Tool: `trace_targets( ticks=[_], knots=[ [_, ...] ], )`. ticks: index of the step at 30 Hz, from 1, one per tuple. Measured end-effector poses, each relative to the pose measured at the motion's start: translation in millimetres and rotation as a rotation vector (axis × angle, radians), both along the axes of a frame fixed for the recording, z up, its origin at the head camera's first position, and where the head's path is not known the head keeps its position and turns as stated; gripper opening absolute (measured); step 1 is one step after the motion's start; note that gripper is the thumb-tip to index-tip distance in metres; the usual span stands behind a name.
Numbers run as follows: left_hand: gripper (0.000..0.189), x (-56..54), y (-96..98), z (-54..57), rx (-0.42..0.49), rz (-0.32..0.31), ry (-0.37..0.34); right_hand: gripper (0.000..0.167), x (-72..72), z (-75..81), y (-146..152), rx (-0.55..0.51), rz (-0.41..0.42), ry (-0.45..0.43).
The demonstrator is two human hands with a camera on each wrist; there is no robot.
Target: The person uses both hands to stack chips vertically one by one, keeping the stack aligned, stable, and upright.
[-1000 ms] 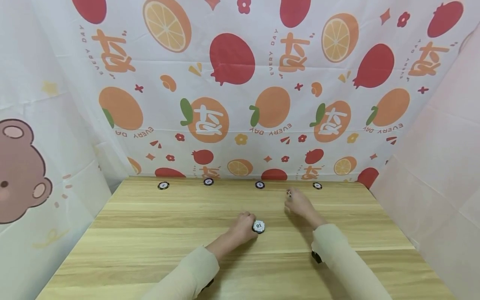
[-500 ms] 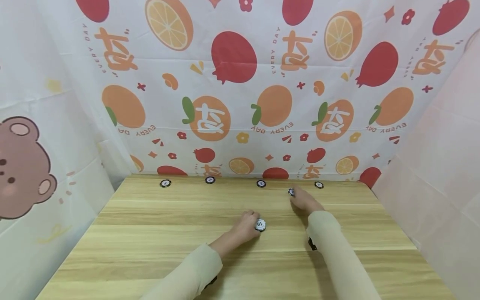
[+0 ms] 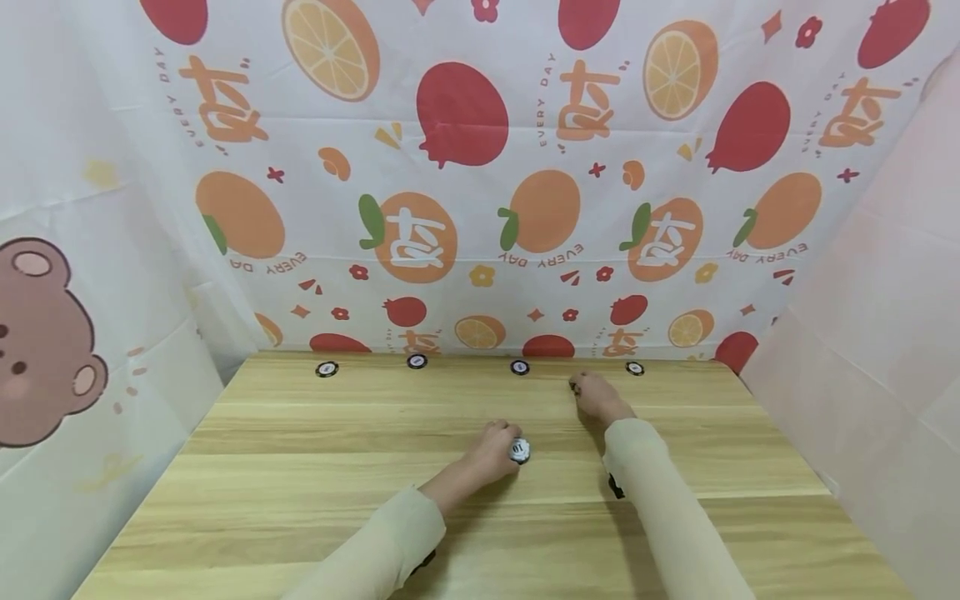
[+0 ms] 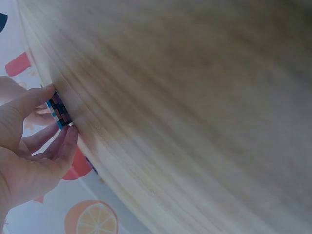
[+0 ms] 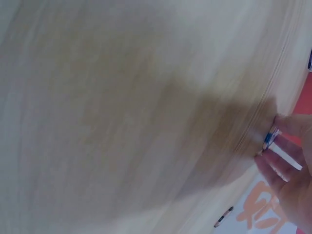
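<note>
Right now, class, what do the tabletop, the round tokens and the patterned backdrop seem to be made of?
The pale striped tabletop looks like wood or wood-grain laminate, matte: long grain lines. The stack of round dark-edged tokens under the left hand looks like hard plastic, perhaps clay: striped rims. The fruit-printed backdrop looks like thin cloth or plastic sheet: fold creases.

Poker chips lying flat along far edge of table (image 3: 300,467): four, at (image 3: 326,369), (image 3: 417,362), (image 3: 520,367), (image 3: 635,367). Chip stacks: one, under left hand (image 3: 491,450), top chip (image 3: 519,451) marked 10. Single chip (image 5: 269,138) held in right hand (image 3: 596,395): one. Hands: two. Tables: one.
</note>
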State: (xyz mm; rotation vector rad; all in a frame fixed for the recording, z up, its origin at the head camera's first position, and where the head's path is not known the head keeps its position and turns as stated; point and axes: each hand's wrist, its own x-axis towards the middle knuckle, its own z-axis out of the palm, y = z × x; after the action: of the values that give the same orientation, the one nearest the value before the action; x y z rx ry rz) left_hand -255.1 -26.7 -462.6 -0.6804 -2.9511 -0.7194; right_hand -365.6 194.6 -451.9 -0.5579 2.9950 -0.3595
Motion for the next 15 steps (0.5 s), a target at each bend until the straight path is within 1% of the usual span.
trace_targets(
  ticks=[3, 6, 9, 11, 15],
  knots=[
    [0.040, -0.1, -1.4, -0.2, 0.009, -0.005, 0.009, 0.028, -3.6, -2.6, 2, -0.059, 0.015, 0.040],
    [0.039, 0.4, -2.4, 0.9, 0.016, -0.013, 0.017, 0.024, -6.9, -6.7, 5, -0.108, 0.012, 0.045],
    [0.037, 0.8, -2.8, 1.3, 0.015, -0.020, 0.021, 0.019, -8.0, -9.7, 8, -0.118, 0.003, 0.057],
    [0.037, 1.3, -2.6, 1.7, 0.012, -0.023, 0.022, 0.017, -6.3, -9.7, 9, -0.118, -0.011, 0.064],
    [0.037, 2.0, -2.0, 0.6, 0.010, -0.023, 0.029, 0.019, -3.0, -10.2, 12, -0.111, -0.016, 0.081]
  ],
)
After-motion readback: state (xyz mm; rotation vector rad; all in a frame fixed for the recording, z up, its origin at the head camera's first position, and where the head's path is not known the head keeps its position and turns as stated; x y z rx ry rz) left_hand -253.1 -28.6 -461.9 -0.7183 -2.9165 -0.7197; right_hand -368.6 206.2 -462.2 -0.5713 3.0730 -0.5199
